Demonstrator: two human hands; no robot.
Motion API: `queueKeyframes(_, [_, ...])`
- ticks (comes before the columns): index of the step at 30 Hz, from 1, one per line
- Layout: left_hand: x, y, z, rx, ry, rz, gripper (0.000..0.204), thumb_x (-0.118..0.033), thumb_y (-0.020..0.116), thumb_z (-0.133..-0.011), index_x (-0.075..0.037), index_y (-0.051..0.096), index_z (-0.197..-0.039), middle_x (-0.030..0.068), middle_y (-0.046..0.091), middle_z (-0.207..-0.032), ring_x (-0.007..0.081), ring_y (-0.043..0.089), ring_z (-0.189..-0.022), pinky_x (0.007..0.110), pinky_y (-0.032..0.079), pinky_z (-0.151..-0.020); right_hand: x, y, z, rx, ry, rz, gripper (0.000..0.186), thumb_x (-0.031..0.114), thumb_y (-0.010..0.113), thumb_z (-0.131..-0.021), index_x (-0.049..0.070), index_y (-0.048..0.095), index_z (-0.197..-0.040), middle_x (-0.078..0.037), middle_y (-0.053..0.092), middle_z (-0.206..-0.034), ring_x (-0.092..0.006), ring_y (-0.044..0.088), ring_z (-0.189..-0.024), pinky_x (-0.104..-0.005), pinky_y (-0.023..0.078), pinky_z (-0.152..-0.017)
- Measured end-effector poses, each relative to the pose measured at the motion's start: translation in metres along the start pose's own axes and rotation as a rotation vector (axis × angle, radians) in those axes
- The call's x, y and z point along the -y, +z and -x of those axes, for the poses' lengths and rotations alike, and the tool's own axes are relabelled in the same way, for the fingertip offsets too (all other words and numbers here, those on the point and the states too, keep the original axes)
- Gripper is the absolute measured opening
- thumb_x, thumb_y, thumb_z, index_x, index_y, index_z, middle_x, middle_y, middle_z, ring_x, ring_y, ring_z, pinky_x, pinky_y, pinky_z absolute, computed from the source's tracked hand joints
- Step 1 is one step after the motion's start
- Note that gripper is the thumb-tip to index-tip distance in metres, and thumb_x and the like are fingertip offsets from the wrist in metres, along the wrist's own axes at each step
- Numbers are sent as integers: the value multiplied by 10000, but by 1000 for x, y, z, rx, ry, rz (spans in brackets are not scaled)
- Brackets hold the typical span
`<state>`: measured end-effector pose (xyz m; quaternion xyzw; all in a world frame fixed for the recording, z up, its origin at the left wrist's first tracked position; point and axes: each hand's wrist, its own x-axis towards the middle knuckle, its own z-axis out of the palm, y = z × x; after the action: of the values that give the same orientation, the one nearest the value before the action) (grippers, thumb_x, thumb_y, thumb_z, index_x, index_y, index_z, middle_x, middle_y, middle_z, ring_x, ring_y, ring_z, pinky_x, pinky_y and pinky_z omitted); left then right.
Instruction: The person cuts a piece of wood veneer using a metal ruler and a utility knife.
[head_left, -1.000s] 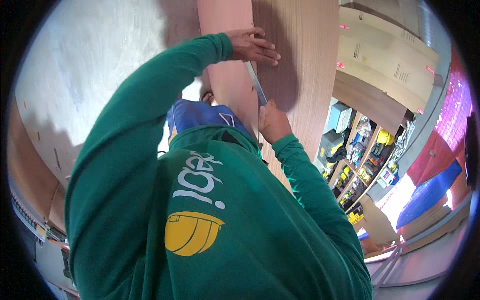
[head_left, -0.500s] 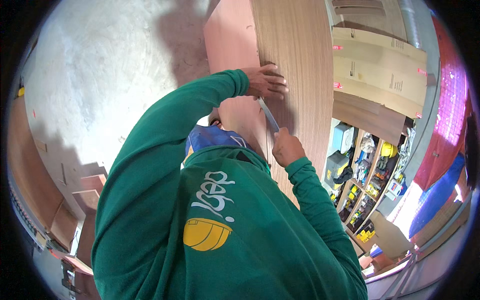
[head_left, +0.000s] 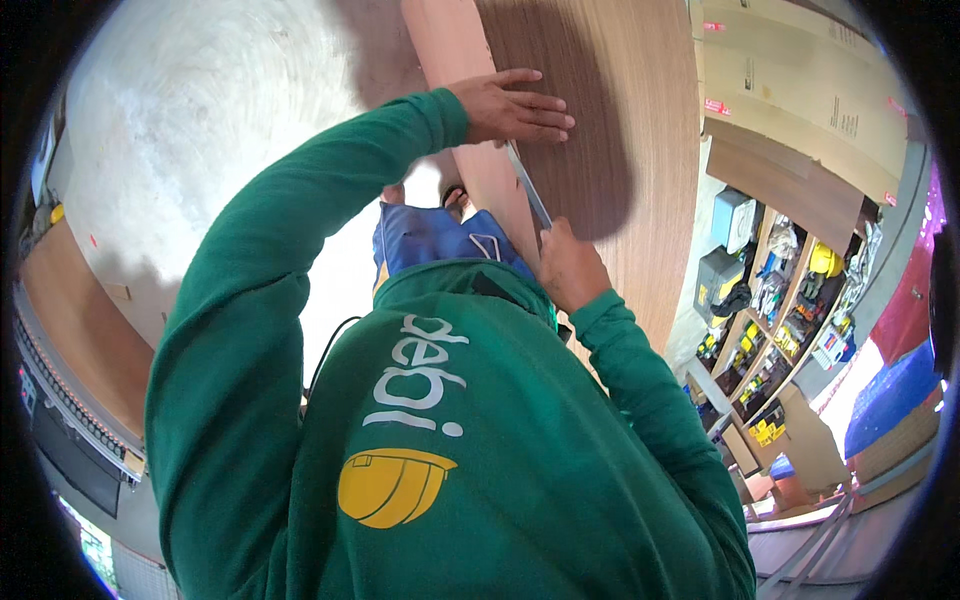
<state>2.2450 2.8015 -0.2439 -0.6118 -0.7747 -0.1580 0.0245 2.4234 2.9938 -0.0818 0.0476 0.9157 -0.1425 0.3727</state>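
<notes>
Flat metal tool, at edge of wood-grain panel: we clamp it in our right hand; left hand splayed over panel, grip we cannot tell.

A pale, brightly lit floor lies left of crowded shelves.

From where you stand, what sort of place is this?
Likely a woodworking shop: the right hand grips a thin metal strip at the edge of a wood-grain panel, with crowded wooden shelves nearby.
</notes>
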Motion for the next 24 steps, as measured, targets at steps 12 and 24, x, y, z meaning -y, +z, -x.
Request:
queueKeyframes(12, [5,-4,9,-206,-20,-160,941,-258,781,-818,-378,306,-1621,-116,351,-1675,180,387,-1491,494,323,-1226,1,8,-26,-17,64,83,359,311,479,-1047,-37,531,-1121,-401,674,-949,-562,671,-952,-646,501,-866])
queueKeyframes(24, [-145,38,95,-738,-1604,1336,391,-351,695,-1000,-106,677,-1304,78,701,-1262,211,685,-974,385,522,-941,14,-36,21,344,167,-886,366,398,493,-1101,57,603,-1025,-13,549,-634,-90,510,-455,-265,435,-427])
